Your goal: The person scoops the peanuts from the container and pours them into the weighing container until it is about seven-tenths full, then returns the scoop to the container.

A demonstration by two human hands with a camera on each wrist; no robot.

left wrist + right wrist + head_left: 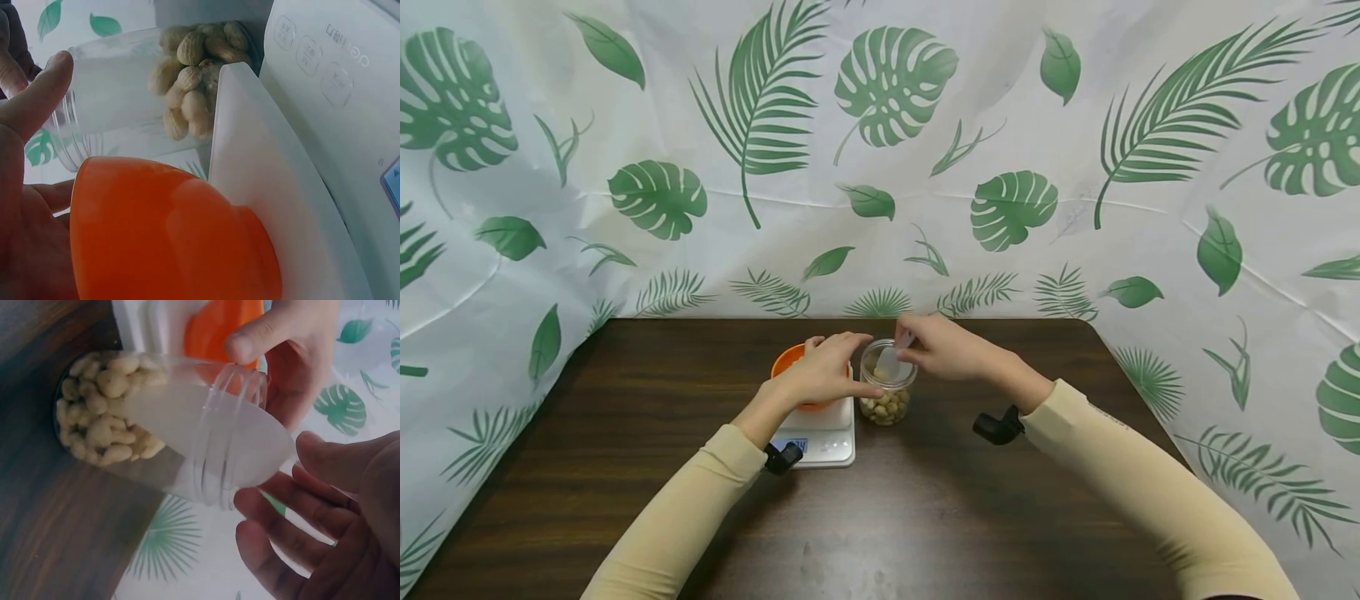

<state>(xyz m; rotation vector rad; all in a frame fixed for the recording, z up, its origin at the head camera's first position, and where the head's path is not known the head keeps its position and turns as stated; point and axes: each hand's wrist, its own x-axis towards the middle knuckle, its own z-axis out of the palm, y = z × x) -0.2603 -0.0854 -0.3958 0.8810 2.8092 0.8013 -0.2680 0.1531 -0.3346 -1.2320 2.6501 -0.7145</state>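
A clear plastic jar (886,407), about half filled with unshelled peanuts (103,415), stands on the table beside a white scale. My left hand (822,371) reaches over an orange bowl (156,231) and holds the jar near its threaded neck, thumb on the near side and fingers behind. Between thumb and fingers, my right hand (943,346) pinches a translucent white scoop (250,444) at the jar's mouth. The scoop's blade slants down inside the jar, its tip close to the peanuts. Most of the bowl's inside is hidden behind my left hand in the head view.
The orange bowl sits on the white kitchen scale (838,446), whose lit display (793,445) is partly covered by the left wrist camera. A dark wooden table (880,525) lies under everything. Behind it hangs a white sheet (865,250) with green leaf prints.
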